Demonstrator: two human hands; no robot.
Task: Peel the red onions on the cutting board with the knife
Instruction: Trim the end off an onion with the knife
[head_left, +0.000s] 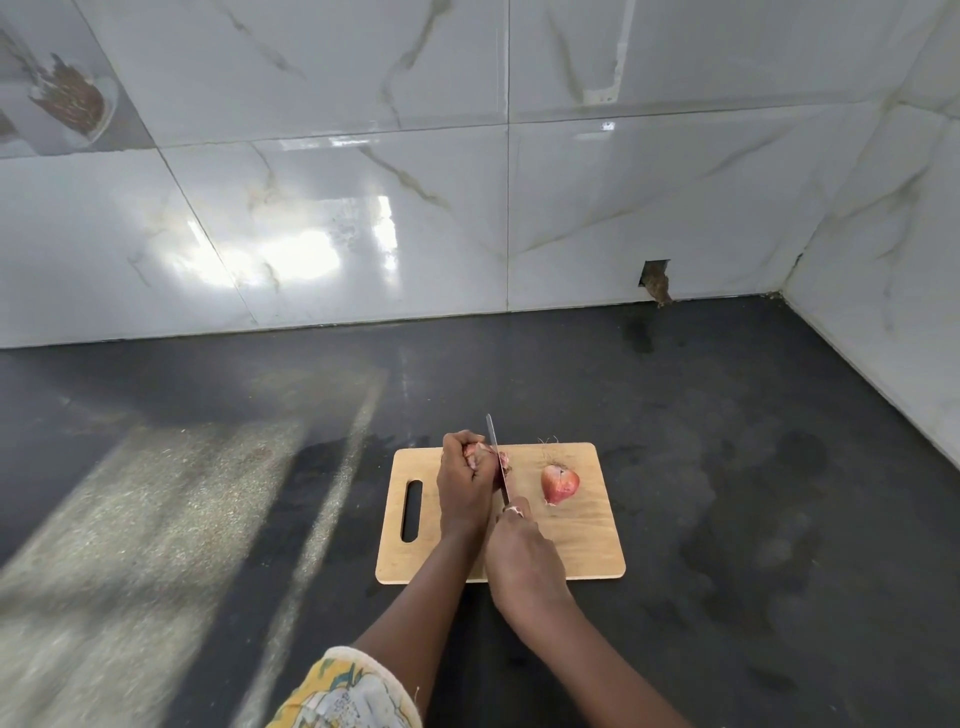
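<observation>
Board (571, 540) on the counter (208, 415), well before the rear wall (363, 208), slot (412, 511) at its left end. On its right half, loose onion (560, 484), roots (550, 449) behind it at the rear edge. Over the middle, left hand (462, 488) around held onion (475, 452). Knife (496, 457) against that onion's right side, in right hand (524, 561), nearer the front.

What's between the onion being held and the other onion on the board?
In the head view, the knife stands right beside the held onion; past it, bare cutting board up to the loose onion.
</observation>
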